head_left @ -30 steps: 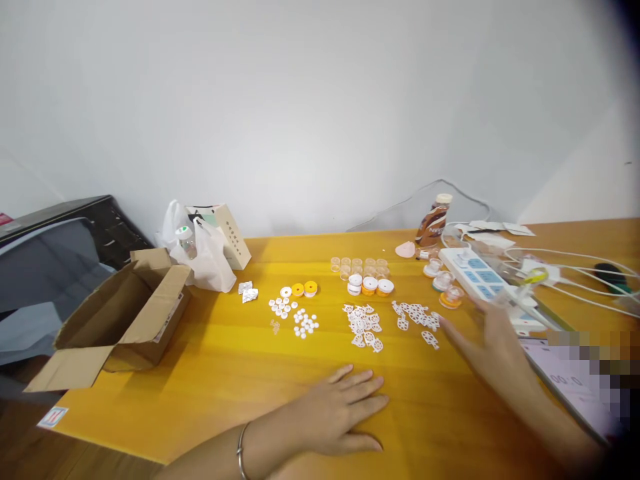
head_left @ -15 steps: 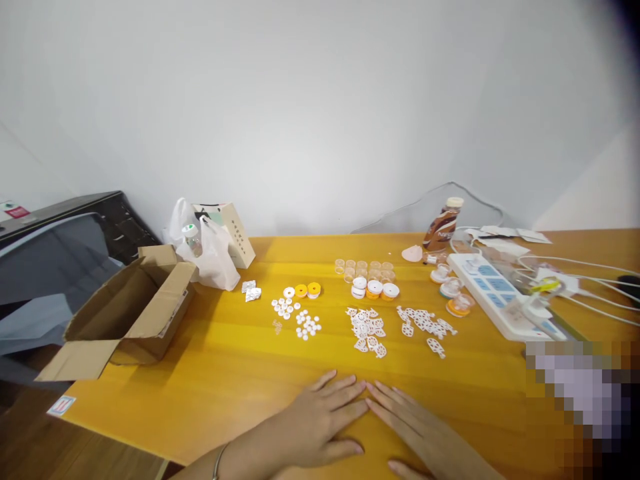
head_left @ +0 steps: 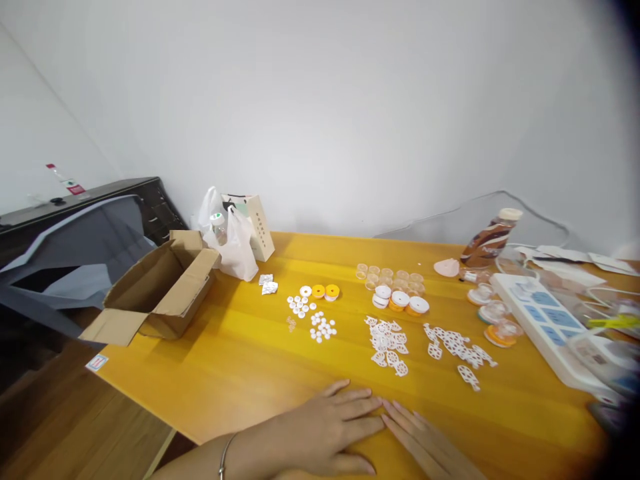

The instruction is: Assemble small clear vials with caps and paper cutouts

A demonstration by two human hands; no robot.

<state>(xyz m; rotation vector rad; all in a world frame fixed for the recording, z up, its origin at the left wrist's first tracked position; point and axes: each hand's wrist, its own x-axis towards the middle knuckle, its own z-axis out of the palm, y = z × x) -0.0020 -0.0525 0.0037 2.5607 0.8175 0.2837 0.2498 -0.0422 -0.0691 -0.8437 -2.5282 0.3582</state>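
My left hand [head_left: 327, 427] rests on the wooden table with its fingers spread and nothing held. Close beside it, fingertips meeting or nearly so, my right hand [head_left: 425, 440] lies flat with straight fingers; its lower part leaves the frame. Beyond the hands lie two piles of white openwork plastic pieces, a left pile [head_left: 387, 340] and a right pile [head_left: 455, 343]. Small white round caps [head_left: 323, 328] and white rings [head_left: 299, 307] are grouped further left. Behind them are yellow discs [head_left: 332, 291], white-topped round parts [head_left: 399, 300] and clear cups [head_left: 387, 275] in rows.
An open cardboard box [head_left: 187, 283] stands at the left edge, beside a white plastic bag [head_left: 237, 247] and a paper bag [head_left: 261, 230]. Foil packets [head_left: 269, 287] lie nearby. At right are a brown drink bottle [head_left: 490, 240], clear-topped round parts [head_left: 503, 331] and a power strip [head_left: 543, 320] with cables.
The head view has turned left and tilted, so the table's things sit further right in the picture. Both hands stay flat on the table, and nothing was picked up.
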